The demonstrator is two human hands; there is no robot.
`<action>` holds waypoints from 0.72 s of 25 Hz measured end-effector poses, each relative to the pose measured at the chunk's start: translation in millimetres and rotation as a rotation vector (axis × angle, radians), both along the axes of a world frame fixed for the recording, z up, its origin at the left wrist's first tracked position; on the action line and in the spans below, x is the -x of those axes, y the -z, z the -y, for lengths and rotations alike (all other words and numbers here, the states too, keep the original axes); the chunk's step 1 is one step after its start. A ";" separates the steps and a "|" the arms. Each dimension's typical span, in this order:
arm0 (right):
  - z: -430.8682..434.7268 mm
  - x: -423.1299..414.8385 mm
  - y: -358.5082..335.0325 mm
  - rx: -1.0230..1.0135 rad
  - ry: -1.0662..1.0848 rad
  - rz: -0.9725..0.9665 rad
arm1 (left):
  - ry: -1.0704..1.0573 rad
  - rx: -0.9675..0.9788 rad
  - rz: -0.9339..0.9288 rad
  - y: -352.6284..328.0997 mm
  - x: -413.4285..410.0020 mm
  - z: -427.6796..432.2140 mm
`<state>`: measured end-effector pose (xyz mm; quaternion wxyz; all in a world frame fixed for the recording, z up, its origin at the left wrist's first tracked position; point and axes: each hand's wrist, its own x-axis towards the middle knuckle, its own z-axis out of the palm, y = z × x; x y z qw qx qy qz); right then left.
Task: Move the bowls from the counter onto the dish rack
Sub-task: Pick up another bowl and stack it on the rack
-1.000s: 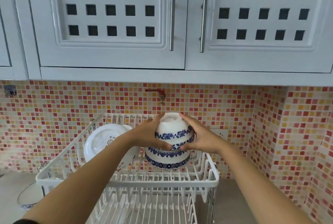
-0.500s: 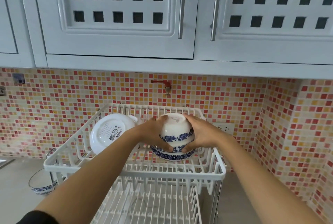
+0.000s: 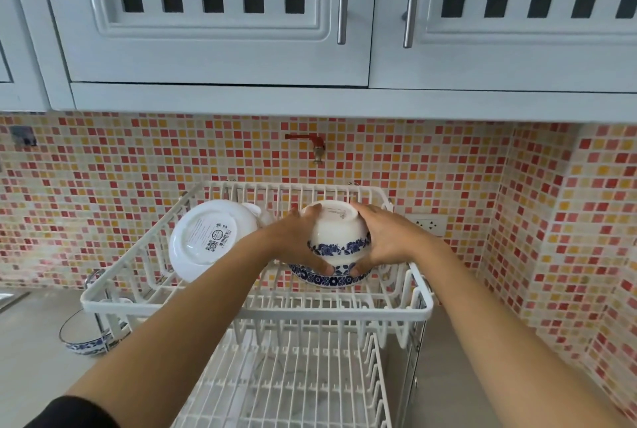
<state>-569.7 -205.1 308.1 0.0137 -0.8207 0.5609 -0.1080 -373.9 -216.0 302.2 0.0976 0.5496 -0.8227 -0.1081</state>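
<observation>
An upside-down white bowl with a blue flower band (image 3: 336, 233) is held between my left hand (image 3: 296, 241) and my right hand (image 3: 386, 238). It sits nested over a second blue-patterned bowl (image 3: 327, 278) in the upper tier of the white two-tier dish rack (image 3: 255, 307). A plain white bowl (image 3: 206, 238) leans on its side at the left of the same tier, its labelled base facing me. One more blue-and-white bowl (image 3: 84, 334) stands upright on the grey counter, left of the rack and partly behind its frame.
The rack's lower tier (image 3: 286, 383) holds nothing. Pale cupboards (image 3: 220, 14) hang low above the rack. A red tap (image 3: 315, 145) sticks out of the mosaic wall behind it, and a socket (image 3: 429, 223) sits to the right. A tiled side wall closes the right.
Both hands have lowered the held bowl down over the bowl in the upper tier. The view has tilted down, showing more of the counter and lower tier.
</observation>
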 end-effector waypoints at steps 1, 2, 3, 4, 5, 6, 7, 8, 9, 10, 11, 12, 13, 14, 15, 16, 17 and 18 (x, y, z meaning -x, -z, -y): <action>-2.2 -5.0 -1.9 0.001 0.013 0.000 | 0.009 -0.004 0.007 -2.7 -4.4 -0.3; -4.8 -11.4 -4.0 0.001 0.033 0.011 | 0.019 -0.011 0.022 -6.9 -10.5 -1.7; -5.5 -11.1 -3.8 -0.005 0.034 0.018 | 0.015 -0.022 0.036 -6.9 -9.0 -2.8; -7.2 -10.0 -2.9 -0.016 0.032 0.020 | 0.010 -0.034 0.060 -6.8 -7.0 -5.0; -8.2 -8.4 -1.2 -0.034 0.031 0.012 | 0.013 -0.037 0.090 -6.4 -4.9 -7.8; -8.3 -6.0 1.7 -0.054 0.028 -0.007 | 0.023 -0.033 0.118 -5.9 -2.7 -12.4; -9.3 -3.5 5.1 -0.078 0.028 -0.031 | 0.040 -0.014 0.127 -5.2 -1.0 -17.3; -11.7 -0.3 7.6 -0.096 0.029 -0.040 | 0.058 0.019 0.121 -5.9 -0.2 -21.8; -14.5 3.3 8.0 -0.104 0.033 -0.027 | 0.075 0.071 0.109 -8.6 -0.4 -25.5; -17.7 4.4 6.1 -0.098 0.035 -0.004 | 0.086 0.128 0.101 -12.9 -3.6 -28.8; -21.7 1.4 2.9 -0.085 0.035 0.017 | 0.090 0.175 0.095 -16.6 -10.2 -31.4; -26.6 -4.6 -1.0 -0.066 0.032 0.037 | 0.090 0.208 0.087 -20.0 -18.1 -34.3; -32.8 -14.5 -4.7 -0.048 0.028 0.064 | 0.087 0.227 0.074 -22.1 -28.0 -38.0; -40.4 -27.3 -8.1 -0.030 0.019 0.094 | 0.081 0.241 0.053 -23.2 -38.4 -43.3; -47.8 -42.8 -10.7 -0.007 0.007 0.121 | 0.073 0.257 0.024 -23.4 -49.8 -49.1; -55.0 -60.6 -12.8 0.022 -0.008 0.142 | 0.068 0.275 -0.006 -23.7 -62.3 -56.3; -60.7 -77.3 -14.7 0.055 -0.021 0.161 | 0.063 0.291 -0.036 -24.8 -74.5 -63.7; -65.9 -95.2 -17.0 0.086 -0.035 0.183 | 0.058 0.305 -0.068 -26.5 -88.7 -71.1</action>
